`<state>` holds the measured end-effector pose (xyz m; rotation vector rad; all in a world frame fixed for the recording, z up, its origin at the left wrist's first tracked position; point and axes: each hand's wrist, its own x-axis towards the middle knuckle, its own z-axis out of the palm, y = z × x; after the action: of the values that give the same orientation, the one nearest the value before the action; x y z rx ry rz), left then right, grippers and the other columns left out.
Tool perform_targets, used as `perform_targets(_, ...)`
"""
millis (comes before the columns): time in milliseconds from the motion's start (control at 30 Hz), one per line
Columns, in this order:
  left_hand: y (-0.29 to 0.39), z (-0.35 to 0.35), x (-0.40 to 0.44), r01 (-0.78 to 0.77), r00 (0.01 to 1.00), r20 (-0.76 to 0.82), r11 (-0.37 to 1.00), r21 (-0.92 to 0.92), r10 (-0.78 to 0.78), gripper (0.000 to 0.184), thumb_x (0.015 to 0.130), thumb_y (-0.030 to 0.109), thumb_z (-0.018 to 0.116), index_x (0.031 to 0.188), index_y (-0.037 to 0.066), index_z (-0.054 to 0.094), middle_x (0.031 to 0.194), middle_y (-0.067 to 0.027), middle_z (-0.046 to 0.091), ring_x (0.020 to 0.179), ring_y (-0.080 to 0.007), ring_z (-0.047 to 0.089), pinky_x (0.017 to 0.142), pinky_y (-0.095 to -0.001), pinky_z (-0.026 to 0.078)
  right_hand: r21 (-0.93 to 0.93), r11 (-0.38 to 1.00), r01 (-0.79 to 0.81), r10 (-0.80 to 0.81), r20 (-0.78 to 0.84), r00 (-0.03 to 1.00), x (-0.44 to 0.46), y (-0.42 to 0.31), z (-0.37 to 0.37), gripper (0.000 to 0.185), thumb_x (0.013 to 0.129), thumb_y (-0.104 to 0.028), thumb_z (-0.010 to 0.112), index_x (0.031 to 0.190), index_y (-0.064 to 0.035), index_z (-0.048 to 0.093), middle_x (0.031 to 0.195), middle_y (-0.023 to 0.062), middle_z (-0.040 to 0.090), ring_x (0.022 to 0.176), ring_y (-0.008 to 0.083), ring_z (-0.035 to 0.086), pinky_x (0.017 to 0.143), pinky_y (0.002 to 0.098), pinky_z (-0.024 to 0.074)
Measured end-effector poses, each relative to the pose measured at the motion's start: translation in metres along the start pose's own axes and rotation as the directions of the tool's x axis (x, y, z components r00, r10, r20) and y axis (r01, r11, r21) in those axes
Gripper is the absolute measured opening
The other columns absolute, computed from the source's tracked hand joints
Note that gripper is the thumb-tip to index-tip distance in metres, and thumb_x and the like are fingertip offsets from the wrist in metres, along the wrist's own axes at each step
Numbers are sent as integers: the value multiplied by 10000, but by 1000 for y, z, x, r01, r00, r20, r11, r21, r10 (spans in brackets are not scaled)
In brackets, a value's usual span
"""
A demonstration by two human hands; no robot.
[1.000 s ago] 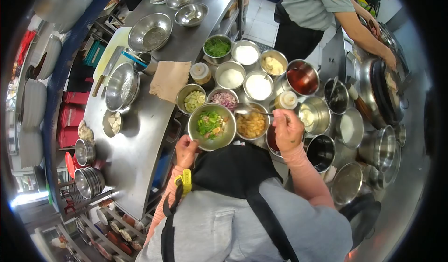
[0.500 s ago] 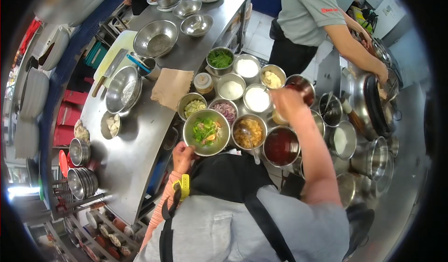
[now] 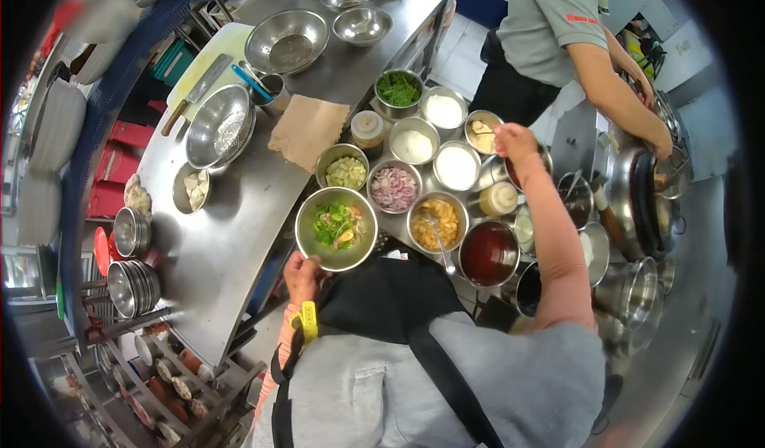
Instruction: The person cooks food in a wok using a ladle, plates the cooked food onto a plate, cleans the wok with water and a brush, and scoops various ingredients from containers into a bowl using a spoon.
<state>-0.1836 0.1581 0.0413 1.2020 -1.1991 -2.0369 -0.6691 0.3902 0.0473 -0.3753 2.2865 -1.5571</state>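
My left hand (image 3: pixel 304 277) grips the near rim of a metal bowl (image 3: pixel 337 229) with chopped greens and other pieces inside. My right hand (image 3: pixel 516 143) is closed round a spoon handle at the tin of pale yellow paste (image 3: pixel 481 132); the spoon's tip is in the paste. Nearer me, a second spoon (image 3: pixel 443 249) leans in the tin of golden-brown pieces (image 3: pixel 437 222). Around them stand tins of chopped red onion (image 3: pixel 394 186), pale green cubes (image 3: pixel 345 167), white powder (image 3: pixel 457 167) and red sauce (image 3: pixel 488 253).
A co-worker (image 3: pixel 550 33) stands at the back right, arms over a large pot (image 3: pixel 633 178). On the left steel table (image 3: pixel 239 233) are a knife (image 3: pixel 199 91), steel bowls (image 3: pixel 221 125) and brown paper (image 3: pixel 309 132). Squeeze bottles (image 3: pixel 498 198) stand among the tins.
My right hand has let go of the spoon in the golden-brown pieces, reached forward and taken hold of another at the yellow paste. The bowl in my left hand has shifted slightly left.
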Motion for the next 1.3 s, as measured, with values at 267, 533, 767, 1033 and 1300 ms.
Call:
perform_targets(267, 4, -1, 1, 5, 1000, 14, 1000, 26, -6, 60, 852, 98, 588, 823, 50, 565, 687, -23, 559, 546, -99, 510, 525, -276, 518, -498, 829, 256, -375, -154, 914, -24, 9, -27, 230, 917, -260, 605, 945, -40, 665, 819, 147, 687, 708, 293, 665, 650, 376, 529)
perform_targets(533, 8, 13, 7, 31, 996, 78, 995, 99, -39, 54, 852, 92, 587, 829, 49, 562, 694, -25, 560, 569, -111, 534, 552, -287, 532, -528, 699, 481, -641, -167, 749, -93, -80, -32, 178, 947, -159, 540, 1008, -39, 656, 881, 144, 694, 793, 327, 682, 681, 393, 537)
perform_targets(767, 9, 24, 15, 29, 990, 134, 993, 118, -45, 69, 858, 85, 581, 888, 23, 573, 751, -57, 608, 593, -134, 574, 560, -294, 545, -509, 769, 387, -483, -67, 873, -68, -18, -36, 178, 930, -174, 512, 895, -55, 640, 762, 109, 694, 734, 316, 678, 722, 423, 522)
perform_targets(1033, 18, 32, 12, 23, 991, 128, 983, 182, -46, 89, 866, 106, 589, 893, 22, 580, 761, -82, 637, 612, -161, 616, 550, -297, 542, -314, 932, 183, -242, -161, 957, 9, 13, 1, 224, 869, -197, 518, 879, -56, 691, 853, 187, 696, 859, 385, 666, 812, 436, 528)
perform_targets(1300, 11, 17, 9, 13, 995, 97, 989, 144, -27, 67, 864, 108, 584, 860, 42, 574, 706, -47, 596, 563, -114, 546, 559, -287, 535, -367, 910, 194, -261, -142, 955, 30, 22, 13, 208, 862, -186, 533, 845, -39, 679, 786, 170, 690, 752, 319, 660, 721, 402, 530)
